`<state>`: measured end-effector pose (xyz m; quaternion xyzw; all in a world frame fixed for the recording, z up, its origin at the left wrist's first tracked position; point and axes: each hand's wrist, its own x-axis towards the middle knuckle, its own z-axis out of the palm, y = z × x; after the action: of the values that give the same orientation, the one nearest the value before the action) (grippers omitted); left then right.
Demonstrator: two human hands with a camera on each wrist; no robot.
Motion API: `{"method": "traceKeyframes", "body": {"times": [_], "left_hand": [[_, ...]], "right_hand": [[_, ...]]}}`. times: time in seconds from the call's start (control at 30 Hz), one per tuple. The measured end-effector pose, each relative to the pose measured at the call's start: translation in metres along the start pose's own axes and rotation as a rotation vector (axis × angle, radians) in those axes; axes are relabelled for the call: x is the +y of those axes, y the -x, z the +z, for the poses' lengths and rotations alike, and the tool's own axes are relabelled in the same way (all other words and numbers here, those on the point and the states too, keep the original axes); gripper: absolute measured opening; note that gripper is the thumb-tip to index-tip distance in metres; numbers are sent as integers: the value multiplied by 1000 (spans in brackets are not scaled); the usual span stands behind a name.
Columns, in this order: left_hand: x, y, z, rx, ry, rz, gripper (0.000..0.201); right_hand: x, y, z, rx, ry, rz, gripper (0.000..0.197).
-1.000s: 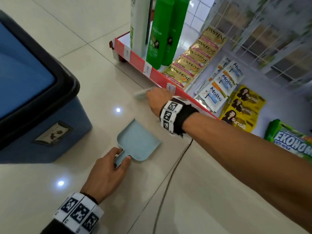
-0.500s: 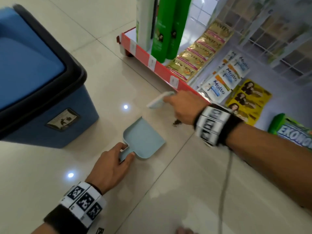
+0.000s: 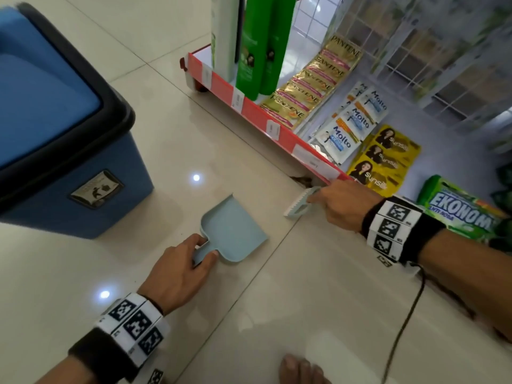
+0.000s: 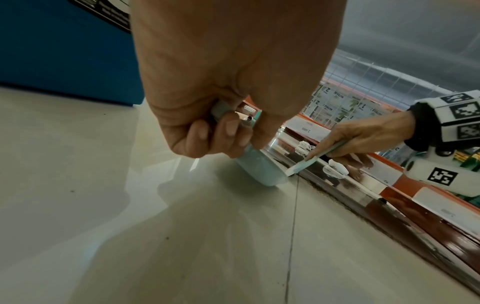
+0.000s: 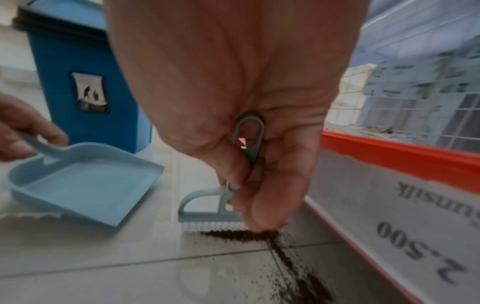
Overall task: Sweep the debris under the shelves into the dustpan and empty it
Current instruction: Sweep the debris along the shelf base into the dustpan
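A light blue dustpan [image 3: 231, 231] [image 5: 85, 185] lies flat on the tiled floor, its mouth toward the shelf. My left hand [image 3: 177, 270] [image 4: 215, 131] grips its short handle. My right hand [image 3: 340, 206] [image 5: 249, 164] holds a small blue brush [image 3: 299, 203] [image 5: 213, 211] [image 4: 303, 164] by its looped handle, bristles down on the floor at the shelf's bottom edge. Dark granular debris [image 5: 285, 251] [image 3: 303, 180] runs in a line along the foot of the shelf and bunches against the bristles. The dustpan holds nothing that I can see.
A blue bin [image 3: 55, 128] [image 5: 85, 86] with a black rim stands left of the dustpan. The red-edged bottom shelf [image 3: 249, 106] carries green bottles [image 3: 260, 42] and sachet packs [image 3: 313, 87]. A black cable [image 3: 401, 328] hangs from my right wrist. A bare foot [image 3: 302, 370] is at the bottom edge.
My right hand moved the brush rightward along the shelf's edge and down to the floor by the debris. The left hand kept its hold on the dustpan handle.
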<state>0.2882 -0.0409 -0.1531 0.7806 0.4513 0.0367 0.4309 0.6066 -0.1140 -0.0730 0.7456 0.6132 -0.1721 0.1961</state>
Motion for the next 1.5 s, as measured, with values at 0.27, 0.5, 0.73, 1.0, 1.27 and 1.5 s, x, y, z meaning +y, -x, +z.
{"method": "traceKeyframes", "body": {"times": [0.27, 0.5, 0.73, 1.0, 1.27, 1.5], "left_hand": [[13, -9, 11, -47, -36, 48, 19], [14, -12, 13, -51, -25, 66, 15], [19, -27, 24, -73, -11, 84, 12], [28, -32, 33, -110, 6, 114, 15], [21, -25, 26, -98, -2, 77, 10], [16, -19, 28, -90, 13, 71, 9]], "right_hand": [[-33, -39, 1, 283, -77, 161, 29], [-27, -44, 22, 107, -136, 373, 11], [-3, 20, 41, 167, -307, 224, 37], [-20, 45, 50, 417, -736, 158, 48], [-3, 51, 27, 539, -595, 58, 48], [-12, 9, -12, 538, -475, -44, 20]]}}
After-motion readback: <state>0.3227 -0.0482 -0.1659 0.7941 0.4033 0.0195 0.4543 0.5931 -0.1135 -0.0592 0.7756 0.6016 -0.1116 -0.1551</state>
